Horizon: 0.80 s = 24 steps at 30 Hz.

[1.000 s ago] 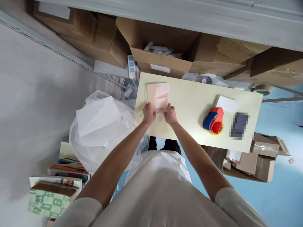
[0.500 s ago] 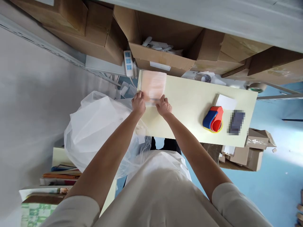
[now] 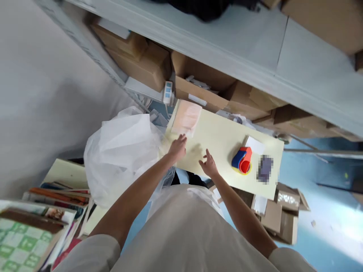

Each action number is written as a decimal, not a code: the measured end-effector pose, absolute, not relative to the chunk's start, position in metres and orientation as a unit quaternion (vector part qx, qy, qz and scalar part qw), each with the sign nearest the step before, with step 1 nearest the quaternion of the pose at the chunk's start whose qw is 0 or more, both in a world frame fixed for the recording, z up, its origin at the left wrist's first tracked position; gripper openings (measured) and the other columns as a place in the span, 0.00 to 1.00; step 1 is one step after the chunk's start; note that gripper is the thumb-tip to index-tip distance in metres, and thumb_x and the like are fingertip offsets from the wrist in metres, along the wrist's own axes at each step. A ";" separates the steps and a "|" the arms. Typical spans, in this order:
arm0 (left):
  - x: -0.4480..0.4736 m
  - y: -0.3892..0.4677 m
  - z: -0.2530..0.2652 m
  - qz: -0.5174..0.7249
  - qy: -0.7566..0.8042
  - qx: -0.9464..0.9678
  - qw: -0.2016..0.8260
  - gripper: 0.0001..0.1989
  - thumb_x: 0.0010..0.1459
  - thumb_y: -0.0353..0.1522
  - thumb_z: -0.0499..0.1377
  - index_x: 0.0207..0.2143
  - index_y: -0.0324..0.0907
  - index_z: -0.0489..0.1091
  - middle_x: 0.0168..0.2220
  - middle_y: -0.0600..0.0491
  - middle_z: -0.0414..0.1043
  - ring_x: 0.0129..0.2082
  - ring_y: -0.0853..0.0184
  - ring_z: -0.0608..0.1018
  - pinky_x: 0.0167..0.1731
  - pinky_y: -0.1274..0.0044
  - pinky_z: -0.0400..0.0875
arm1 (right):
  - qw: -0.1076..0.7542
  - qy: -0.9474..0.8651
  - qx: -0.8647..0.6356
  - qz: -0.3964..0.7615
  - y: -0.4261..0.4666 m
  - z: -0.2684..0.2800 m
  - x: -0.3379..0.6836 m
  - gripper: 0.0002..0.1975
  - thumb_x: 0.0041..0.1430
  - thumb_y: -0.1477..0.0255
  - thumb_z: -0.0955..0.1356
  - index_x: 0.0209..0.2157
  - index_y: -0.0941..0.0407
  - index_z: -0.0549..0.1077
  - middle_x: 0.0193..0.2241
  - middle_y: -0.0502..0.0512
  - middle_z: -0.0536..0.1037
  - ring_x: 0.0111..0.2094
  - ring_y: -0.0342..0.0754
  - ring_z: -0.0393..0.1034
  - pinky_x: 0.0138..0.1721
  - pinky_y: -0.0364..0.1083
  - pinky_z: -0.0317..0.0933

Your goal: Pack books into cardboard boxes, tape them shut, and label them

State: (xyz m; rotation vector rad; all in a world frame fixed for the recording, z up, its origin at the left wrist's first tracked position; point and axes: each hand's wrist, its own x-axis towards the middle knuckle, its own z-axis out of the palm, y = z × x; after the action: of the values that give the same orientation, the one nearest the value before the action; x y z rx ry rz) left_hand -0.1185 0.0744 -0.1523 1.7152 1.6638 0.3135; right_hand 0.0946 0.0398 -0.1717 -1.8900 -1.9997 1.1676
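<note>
A flat, peach-coloured packet in a clear, whitish plastic sleeve (image 3: 187,116) lies at the far left corner of the pale yellow table (image 3: 215,132). My left hand (image 3: 178,147) is just below its near edge, fingers stretched toward it; whether the fingertips touch the sleeve I cannot tell. Over the table's front part, to the right and apart from the packet, hovers my right hand (image 3: 209,165), fingers spread and holding nothing. Further right sits a red and blue tape dispenser (image 3: 242,161) with yellow tape, beside a white stack of cards or paper (image 3: 254,145).
A large translucent plastic bag (image 3: 121,151) bulges left of the table. Open cardboard boxes (image 3: 202,96) and a power strip (image 3: 168,93) line the shelf behind. A blurred dark object (image 3: 265,168) lies at the right end. Cartons (image 3: 279,215) stand on the floor.
Both hands have let go of the packet's near edge. My right hand has drawn back toward me and opened; my left stays near the packet. The camera view has shifted and tilted.
</note>
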 end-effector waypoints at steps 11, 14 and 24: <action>-0.051 -0.166 -0.084 0.246 0.780 0.406 0.407 0.22 0.58 0.33 0.51 0.55 0.46 0.65 0.53 0.48 0.69 0.52 0.58 0.72 0.52 0.67 0.65 | 0.056 -0.710 -0.453 0.537 0.002 -0.157 0.145 0.25 0.52 0.62 0.64 0.51 0.55 0.68 0.37 0.57 0.73 0.24 0.45 0.67 0.32 0.50 0.68; -0.042 -0.232 -0.073 0.208 0.850 0.304 0.376 0.23 0.57 0.34 0.52 0.56 0.43 0.64 0.52 0.44 0.70 0.50 0.54 0.73 0.50 0.65 0.67 | 0.035 -0.714 -0.393 0.579 0.008 -0.146 0.120 0.20 0.50 0.60 0.66 0.44 0.55 0.72 0.32 0.56 0.74 0.23 0.46 0.67 0.28 0.49 0.67; -0.051 -0.377 -0.058 0.300 0.914 0.065 0.267 0.24 0.55 0.36 0.53 0.56 0.45 0.64 0.53 0.45 0.70 0.51 0.56 0.74 0.50 0.67 0.67 | -0.019 -0.788 -0.170 0.592 -0.066 -0.092 -0.022 0.20 0.51 0.58 0.66 0.41 0.55 0.73 0.32 0.57 0.76 0.27 0.49 0.69 0.30 0.49 0.66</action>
State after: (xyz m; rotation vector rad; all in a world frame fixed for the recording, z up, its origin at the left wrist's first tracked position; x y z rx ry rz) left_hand -0.0512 -0.3766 -0.0579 0.1744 2.4664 0.8086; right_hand -0.0222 -0.0663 -0.0918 -0.5423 -2.5052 1.8827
